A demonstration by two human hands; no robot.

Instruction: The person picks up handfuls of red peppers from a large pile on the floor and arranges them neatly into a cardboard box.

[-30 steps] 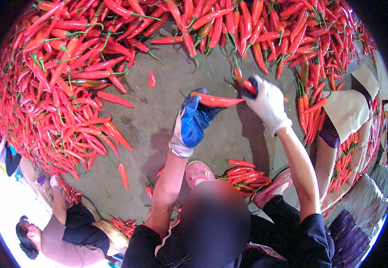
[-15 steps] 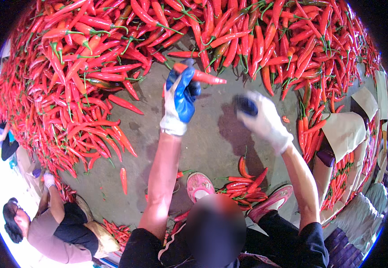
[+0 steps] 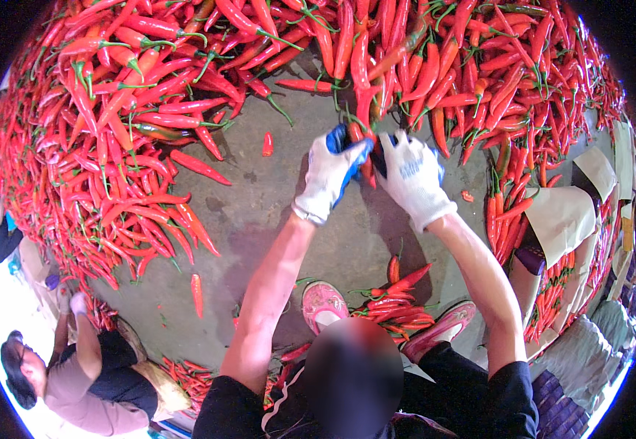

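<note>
Partly hidden, peppers show near the pile: the left hand, nearly closed, pinches them; the right hand curls just beside them, its grip too obscured to tell

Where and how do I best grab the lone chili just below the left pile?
Probably pinch the chili mid-length from above, across its long sides: it's slender, lies lengthwise toward you, apart from the left pile, both flanks free.
</note>
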